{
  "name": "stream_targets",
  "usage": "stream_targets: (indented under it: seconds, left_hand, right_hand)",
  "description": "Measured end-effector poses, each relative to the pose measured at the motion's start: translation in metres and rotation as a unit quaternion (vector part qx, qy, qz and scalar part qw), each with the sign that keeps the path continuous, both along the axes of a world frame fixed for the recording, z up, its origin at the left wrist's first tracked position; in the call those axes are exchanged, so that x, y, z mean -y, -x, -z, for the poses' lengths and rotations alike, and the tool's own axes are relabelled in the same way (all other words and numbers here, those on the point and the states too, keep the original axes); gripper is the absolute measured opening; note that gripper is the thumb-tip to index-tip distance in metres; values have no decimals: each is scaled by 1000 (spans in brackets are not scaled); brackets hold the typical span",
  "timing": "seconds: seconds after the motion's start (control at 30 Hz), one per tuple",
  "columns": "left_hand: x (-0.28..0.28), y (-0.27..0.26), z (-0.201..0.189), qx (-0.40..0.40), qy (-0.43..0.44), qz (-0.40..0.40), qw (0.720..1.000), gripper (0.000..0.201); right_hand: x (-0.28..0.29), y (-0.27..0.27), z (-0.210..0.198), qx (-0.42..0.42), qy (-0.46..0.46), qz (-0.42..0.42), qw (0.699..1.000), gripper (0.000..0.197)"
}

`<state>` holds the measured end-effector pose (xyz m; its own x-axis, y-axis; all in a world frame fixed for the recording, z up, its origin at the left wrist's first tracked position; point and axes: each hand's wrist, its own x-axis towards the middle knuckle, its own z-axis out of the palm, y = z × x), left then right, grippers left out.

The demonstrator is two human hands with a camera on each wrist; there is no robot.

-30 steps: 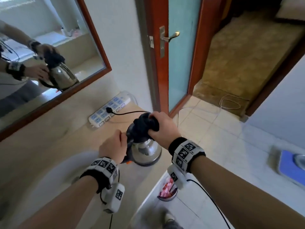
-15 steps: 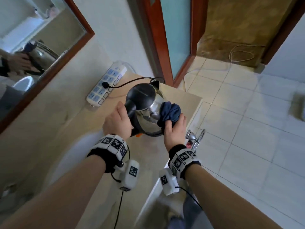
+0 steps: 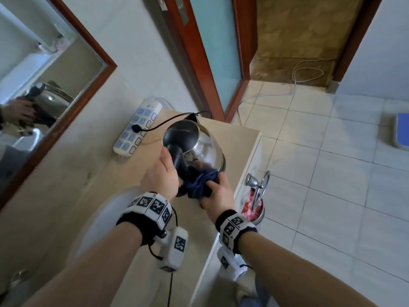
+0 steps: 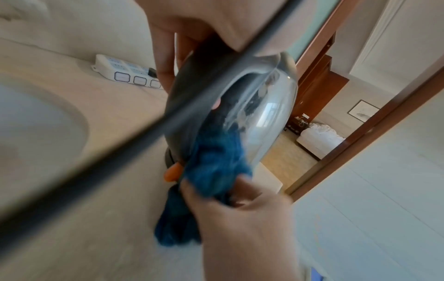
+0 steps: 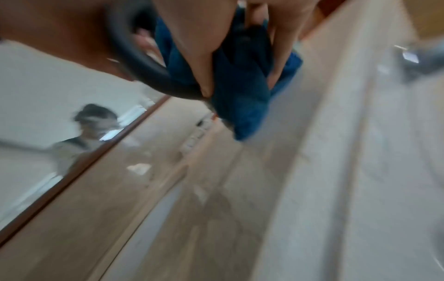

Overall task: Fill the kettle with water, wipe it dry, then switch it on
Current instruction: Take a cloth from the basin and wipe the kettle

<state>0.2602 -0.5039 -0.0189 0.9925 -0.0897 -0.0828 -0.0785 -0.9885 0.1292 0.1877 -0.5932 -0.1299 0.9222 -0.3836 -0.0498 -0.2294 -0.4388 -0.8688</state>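
Wiping position: cloth shifted from lid to lower body.
The right hand (image 3: 218, 192) has carried the bunched dark-blue cloth (image 3: 200, 185) from the top of the polished steel kettle with black lid and handle (image 3: 197, 147), down its side, to the lower body beside the handle.

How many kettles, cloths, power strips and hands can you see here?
Kettle: 1
Blue cloth: 1
Power strip: 1
Hands: 2, left hand and right hand
Total: 5
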Motion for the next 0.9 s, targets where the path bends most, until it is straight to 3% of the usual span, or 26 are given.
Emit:
stream_targets:
  seconds: [0.07,0.13,0.2,0.27,0.37,0.43,0.5,0.57,0.6,0.7,0.8,0.9]
  left_hand:
    - [3,3,1,15,20,4,1000,43]
    - [7,2,-2,14,75,-34,996,51]
    - [9,2,-4,12,108,-67,992,58]
    - [9,1,-3,9,82,-56,995,53]
    - [9,2,-5,10,38,-34,999,46]
    - [11,2,-7,4,44,-32,999,46]
    - [10,3,-7,11,58,-35,998,47]
    - [9,3,-4,14,77,-42,996,46]
    - [10,3,-4,14,86,-42,995,45]
    - [12,2,-7,23,139,-67,988,57]
    - [14,6,-10,27,169,-73,983,65]
    - [14,5,-12,22,181,-77,980,61]
  right_hand:
    - [0,3,3,-88,-63,17,994,36]
    - [-3,2,-6,-81,-72,40,993,34]
    - [-8,4,-26,2,-66,52,997,29]
    - [-11,4,-44,117,-70,54,989,28]
    - [-9,1,-37,171,-61,55,982,24]
    - [-5,2,-18,129,-57,48,989,30]
    - [7,0,-9,4,-118,67,991,39]
    - [22,-5,-12,-99,-150,82,980,36]
    - [29,-8,-20,-98,-150,84,980,32]
    - [38,-21,-57,36,-162,100,981,24]
    - [39,-37,-76,149,-82,64,983,33]
    - [44,-39,-53,88,-73,49,992,40]
